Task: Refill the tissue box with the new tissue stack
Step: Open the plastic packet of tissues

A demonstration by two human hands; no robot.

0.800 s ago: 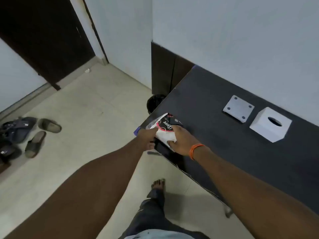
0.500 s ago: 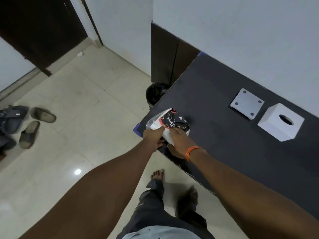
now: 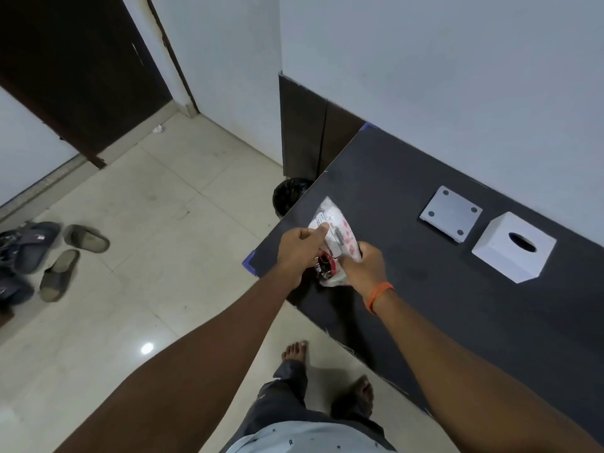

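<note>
A plastic-wrapped tissue pack [image 3: 336, 238], white with pink marks and a dark printed end, is held up over the near-left corner of the dark table [image 3: 425, 289]. My left hand [image 3: 302, 250] grips its upper left edge. My right hand [image 3: 364, 268], with an orange band at the wrist, grips its lower right side. The white cube tissue box [image 3: 513, 248] with an oval slot stands on the table to the right, apart from both hands. Its flat white base plate [image 3: 451, 213] with dark corner dots lies just left of it.
A black bin [image 3: 289, 194] stands on the floor by the table's left end. Sandals and slippers [image 3: 55, 253] lie on the tiled floor at the left. A dark door [image 3: 75, 70] is at the back left. My bare feet [image 3: 295, 349] are beside the table's edge.
The pack has been lifted and turned, so its white and pink side now faces up instead of the dark printed side. Both hands shifted their hold on it.
</note>
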